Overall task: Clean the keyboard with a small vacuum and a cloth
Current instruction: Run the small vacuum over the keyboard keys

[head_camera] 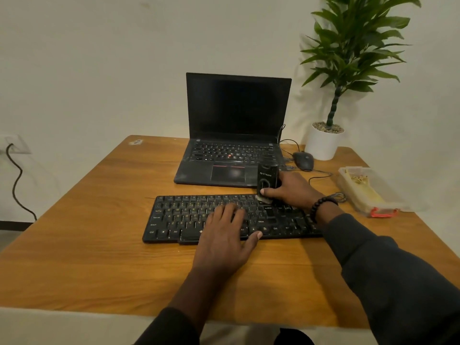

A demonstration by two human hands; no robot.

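Holding the small vacuum [267, 181] in the right hand [293, 192], fingers curled round its black body, thumb across the front. Standing upright on the far edge of the keyboard [224, 217], pale mouth down on the top row of keys, right of the middle. Pressing flat on the middle keys with the left hand [224, 235], fingers straight, thumb near the front edge. Lying across the wooden table [87, 245], just in front of the open laptop [234, 135].

Probably light and hard, that little vacuum, easy for one hand. Looks smooth and maybe a bit slippery, so best gripped round the middle, as now. Likely light and stiff too, that keyboard, and quick to slide, so worth pinning down with a flat palm. Loose, wobbly keys, probably, so gentle strokes. No cloth to be seen anywhere.
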